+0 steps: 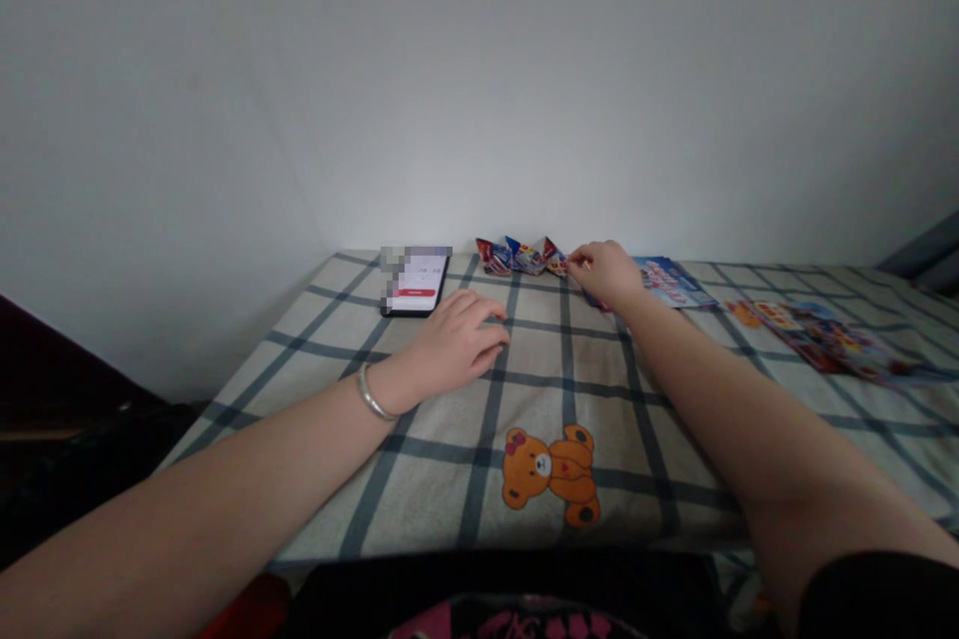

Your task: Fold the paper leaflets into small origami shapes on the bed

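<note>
My left hand [463,339] rests on the checked tablecloth, its fingers slightly bent and apart, with nothing in them. Just beyond it lies a phone [416,285] with a lit screen. A row of colourful folded paper pieces [524,258], in red and blue print, stands against the wall. My right hand [603,272] is at the right end of this row, thumb and fingertips pinched on the end folded paper piece. Partly behind my right wrist is a blue printed booklet or stack of sheets [670,282].
Farther right, another colourful printed sheet or booklet [846,339] lies on the checked tablecloth [420,479]. A printed orange bear [554,474] decorates the cloth near the front edge. The white wall [479,90] rises directly behind the table.
</note>
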Available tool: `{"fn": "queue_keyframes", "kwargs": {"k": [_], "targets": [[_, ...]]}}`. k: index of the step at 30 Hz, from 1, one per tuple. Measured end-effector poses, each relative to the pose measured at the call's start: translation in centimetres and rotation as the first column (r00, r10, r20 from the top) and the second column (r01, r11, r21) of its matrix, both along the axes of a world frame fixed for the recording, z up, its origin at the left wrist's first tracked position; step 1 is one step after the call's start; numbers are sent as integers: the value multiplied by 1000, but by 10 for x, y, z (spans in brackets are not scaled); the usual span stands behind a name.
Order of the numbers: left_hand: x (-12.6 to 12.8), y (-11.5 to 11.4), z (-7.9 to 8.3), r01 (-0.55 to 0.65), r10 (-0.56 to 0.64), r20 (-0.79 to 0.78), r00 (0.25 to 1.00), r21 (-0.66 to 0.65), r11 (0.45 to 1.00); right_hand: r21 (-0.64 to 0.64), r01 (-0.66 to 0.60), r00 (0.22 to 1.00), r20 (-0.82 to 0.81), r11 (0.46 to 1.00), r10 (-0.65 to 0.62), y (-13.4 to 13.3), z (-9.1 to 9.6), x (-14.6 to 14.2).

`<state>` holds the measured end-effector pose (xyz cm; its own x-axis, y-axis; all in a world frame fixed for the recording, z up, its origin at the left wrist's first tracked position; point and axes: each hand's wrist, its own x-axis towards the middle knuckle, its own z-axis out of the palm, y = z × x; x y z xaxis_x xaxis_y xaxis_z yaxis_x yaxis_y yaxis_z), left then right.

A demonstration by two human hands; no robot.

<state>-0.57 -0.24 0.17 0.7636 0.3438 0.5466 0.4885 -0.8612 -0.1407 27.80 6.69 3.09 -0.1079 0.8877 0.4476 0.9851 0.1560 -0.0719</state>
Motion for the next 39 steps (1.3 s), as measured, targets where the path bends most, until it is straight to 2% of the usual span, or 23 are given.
{"fn": "queue_keyframes", "kwargs": {"k": [3, 12, 17, 20, 22, 24, 26, 27, 29, 33, 39], "targets": [[0, -1, 0, -2, 2, -8, 1000, -8, 1000, 2, -33, 998, 48, 999, 33, -3, -1, -4], [0, 2, -3, -1, 0, -27, 1000, -23, 1000, -7, 32, 995, 93, 999, -32, 2, -1, -14], [0, 3, -3, -6, 4, -37, 999, -53, 999, -27, 16, 999, -38, 1000, -17, 4, -1, -7], [0, 4, -4, -4, 1, -38, 999, -79, 997, -82, -19, 982, -187, 996, 3, 2, 1, 8], [0, 4, -4, -2, -3, -43, 999, -101, 995, -113, 5, 968, -251, 994, -34, -1, 5, 21], [0, 4, -5, 0, -7, -52, 999, -130, 992, -188, 35, 977, -203, 982, -73, -8, 8, 34], [1, 4, -5, 6, -17, -61, 998, -162, 987, -268, 93, 990, -74, 959, -116, -17, 9, 45], [1, 4, -6, 8, -20, -64, 998, -180, 984, -280, 104, 994, -12, 954, -112, -22, 8, 49], [1, 4, -7, 8, -23, -68, 997, -210, 978, -281, 36, 996, 93, 959, -10, -31, 2, 54], [1, 5, -9, 22, -38, -61, 997, -239, 971, -189, -36, 977, 198, 981, 74, -44, -15, 53], [0, 6, -8, 29, -45, -57, 997, -256, 966, -105, -39, 981, 187, 994, 58, -49, -30, 44]]}}
